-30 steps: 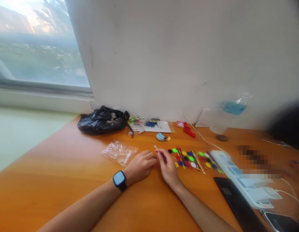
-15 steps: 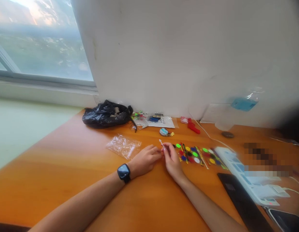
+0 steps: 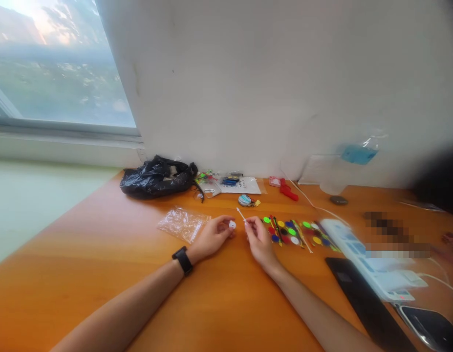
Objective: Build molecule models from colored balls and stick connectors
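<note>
My left hand (image 3: 214,233), with a dark watch (image 3: 183,260) at its wrist, is closed on a small white round disc (image 3: 232,225) held between thumb and fingers. My right hand (image 3: 259,238) pinches a thin white arrow-shaped stick (image 3: 241,213), its pointed end up and to the left. Between the two hands there is a small gap; disc and stick are apart. Just right of my right hand lie several coloured discs (image 3: 291,231) and thin coloured sticks (image 3: 276,228) in rows on the wooden table (image 3: 197,303).
A clear plastic bag (image 3: 183,224) lies beyond my left hand, a black plastic bag (image 3: 158,178) behind it. A round keychain item (image 3: 244,200) and a red object (image 3: 288,190) sit farther back. At right are a white power strip (image 3: 358,259), a dark mat (image 3: 363,298) and a phone (image 3: 427,325).
My hands have drawn apart from being together, the left one moving left. The white disc now shows in the left fingers, and more of the white stick shows in the right.
</note>
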A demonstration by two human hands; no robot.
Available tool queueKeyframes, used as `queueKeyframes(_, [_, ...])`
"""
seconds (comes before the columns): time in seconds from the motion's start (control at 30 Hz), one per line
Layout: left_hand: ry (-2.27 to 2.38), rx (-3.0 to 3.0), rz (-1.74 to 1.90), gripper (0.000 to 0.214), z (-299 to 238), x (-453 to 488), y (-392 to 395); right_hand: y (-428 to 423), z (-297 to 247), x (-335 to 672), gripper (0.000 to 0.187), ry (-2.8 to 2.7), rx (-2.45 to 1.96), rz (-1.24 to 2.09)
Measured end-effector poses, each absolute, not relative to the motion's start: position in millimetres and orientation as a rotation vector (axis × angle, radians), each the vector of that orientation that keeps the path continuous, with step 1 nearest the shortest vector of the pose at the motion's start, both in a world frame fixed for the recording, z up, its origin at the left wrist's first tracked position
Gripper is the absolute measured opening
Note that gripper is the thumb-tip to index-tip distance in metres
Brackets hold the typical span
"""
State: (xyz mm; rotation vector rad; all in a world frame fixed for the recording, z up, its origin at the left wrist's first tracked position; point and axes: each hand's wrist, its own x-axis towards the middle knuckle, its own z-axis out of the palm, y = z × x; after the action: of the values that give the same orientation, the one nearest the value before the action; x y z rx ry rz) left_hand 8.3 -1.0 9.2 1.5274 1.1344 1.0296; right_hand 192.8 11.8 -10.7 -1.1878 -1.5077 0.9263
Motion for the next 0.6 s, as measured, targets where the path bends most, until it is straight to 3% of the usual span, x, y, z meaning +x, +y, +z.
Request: queueKeyframes(0.6, [1.088,1.552,1.168,0.019,13.5,6.8,-1.4,5.3,-5.6,191.1,0.023,-1.760,-1.012,0.981])
